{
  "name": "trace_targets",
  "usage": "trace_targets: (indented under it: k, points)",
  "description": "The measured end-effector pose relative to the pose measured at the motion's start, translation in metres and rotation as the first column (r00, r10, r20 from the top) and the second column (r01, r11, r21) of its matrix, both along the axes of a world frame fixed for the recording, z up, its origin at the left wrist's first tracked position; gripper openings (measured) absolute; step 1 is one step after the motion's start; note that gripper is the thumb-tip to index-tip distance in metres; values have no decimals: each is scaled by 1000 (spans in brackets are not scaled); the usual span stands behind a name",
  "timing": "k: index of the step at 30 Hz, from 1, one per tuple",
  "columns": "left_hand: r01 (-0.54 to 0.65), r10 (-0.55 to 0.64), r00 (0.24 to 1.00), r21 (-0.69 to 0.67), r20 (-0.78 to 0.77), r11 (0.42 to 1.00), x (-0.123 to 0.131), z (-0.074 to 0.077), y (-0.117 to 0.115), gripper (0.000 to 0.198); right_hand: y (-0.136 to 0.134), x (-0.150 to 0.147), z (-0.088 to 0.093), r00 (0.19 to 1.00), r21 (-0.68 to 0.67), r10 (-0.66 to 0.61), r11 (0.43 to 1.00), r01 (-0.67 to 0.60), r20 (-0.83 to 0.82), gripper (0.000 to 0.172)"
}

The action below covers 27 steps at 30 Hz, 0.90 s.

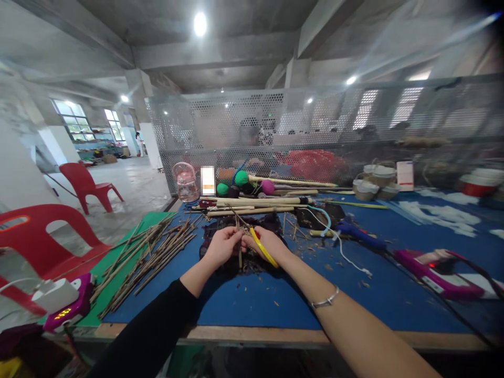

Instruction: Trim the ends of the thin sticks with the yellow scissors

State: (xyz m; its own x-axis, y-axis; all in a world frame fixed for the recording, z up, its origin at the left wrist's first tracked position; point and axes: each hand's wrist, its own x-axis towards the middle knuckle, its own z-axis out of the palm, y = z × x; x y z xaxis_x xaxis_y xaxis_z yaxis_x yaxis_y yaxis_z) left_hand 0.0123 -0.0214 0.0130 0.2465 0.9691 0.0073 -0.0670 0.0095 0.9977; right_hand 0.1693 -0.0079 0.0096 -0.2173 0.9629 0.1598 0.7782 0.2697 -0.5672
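In the head view my left hand (223,245) is closed, its thumb and fingers pinching a thin brown twig (240,258) that stands near upright. My right hand (270,245) meets it fingertip to fingertip. A pair of scissors with a yellow handle (263,248) lies in the right hand, its dark blades slanting up and left past the fingers. Under both hands a dark, crumpled cloth or bag (210,233) covers part of the blue table top (252,304). The pinched fingers hide the exact contact point between twig and blades.
Long twigs (153,257) are heaped on the left. Sticks (260,202), green yarn balls (241,178) and a pink bottle (186,184) line the back. To the right lie a blue-handled tool (360,234), a white cord (346,254) and a magenta power strip (441,278). Plant scraps litter the table.
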Motion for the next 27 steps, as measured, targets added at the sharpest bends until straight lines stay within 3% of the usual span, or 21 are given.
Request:
trace_targets:
  k: [12,21,27]
  points:
    - [2,-2,1000,-20,23,1000,1,-3,0,31,2,3,-5,993,2,93,996,-93,-76,49]
    - [-7,7,1000,-19,-9,1000,-4,-6,2,32,0,1,-3,999,-1,-1,1000,1,38,45]
    - [-15,13,999,-49,-38,999,-8,2,-1,30,-3,-2,2,999,6,14,1000,-14,30,46]
